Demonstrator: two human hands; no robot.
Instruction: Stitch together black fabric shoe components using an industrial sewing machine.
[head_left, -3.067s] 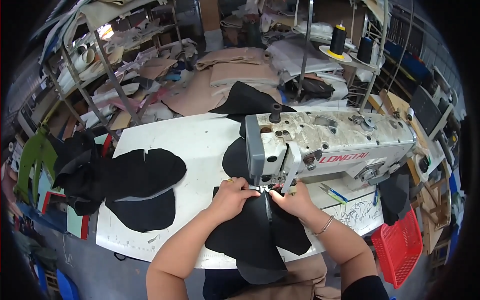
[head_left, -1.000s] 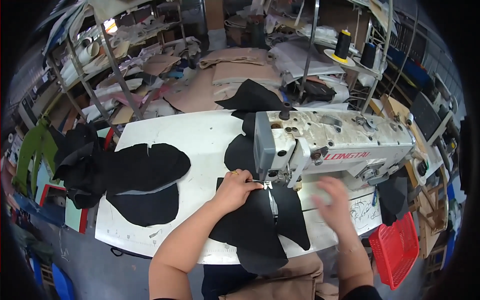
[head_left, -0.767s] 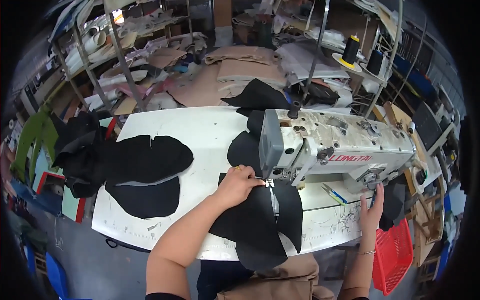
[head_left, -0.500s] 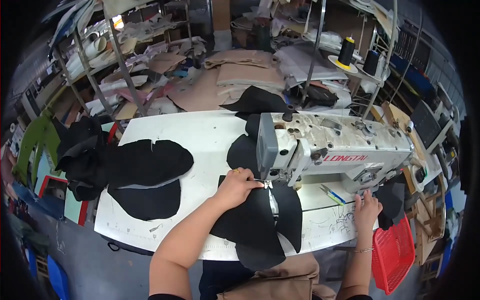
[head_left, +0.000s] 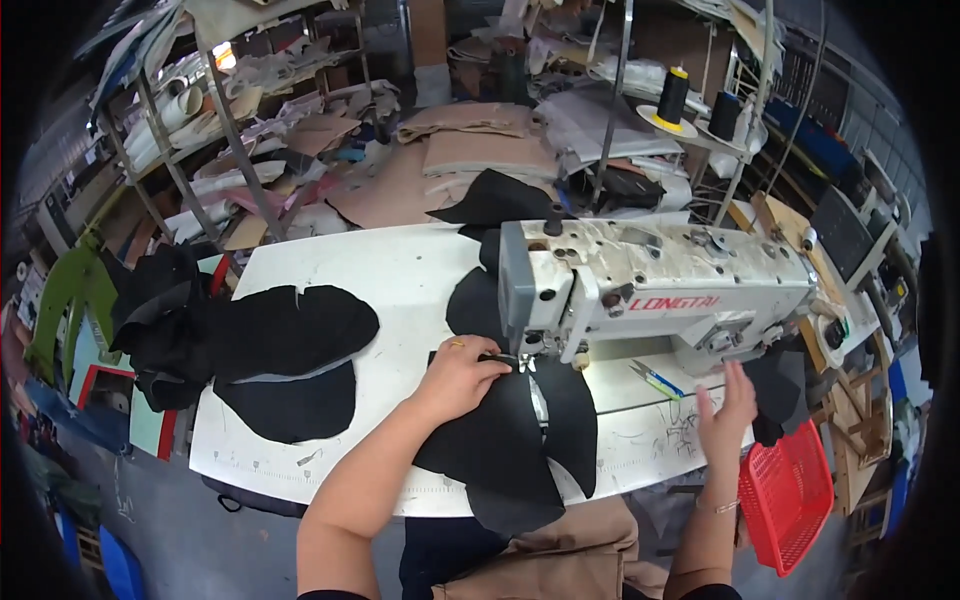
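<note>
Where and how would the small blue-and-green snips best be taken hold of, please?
Probably by the handles of the snips, from the right, with the right hand: they lie flat on the white table, handles angled toward that hand, blades pointing away.

Head-worn fisheye view, looking forward, downward

It is a sewing workshop: an industrial sewing machine [head_left: 650, 270] sits on a white worktable [head_left: 390, 262], with cut black cloth [head_left: 490, 430] under its presser foot [head_left: 527, 363]. Behind the machine rise two thread cones [head_left: 673, 97] and stacked tan sheets [head_left: 488, 155]; beyond its left end, metal shelving [head_left: 242, 140] holds pale rolls [head_left: 183, 104]. A red basket [head_left: 775, 535] sits in front of its right end.
</note>
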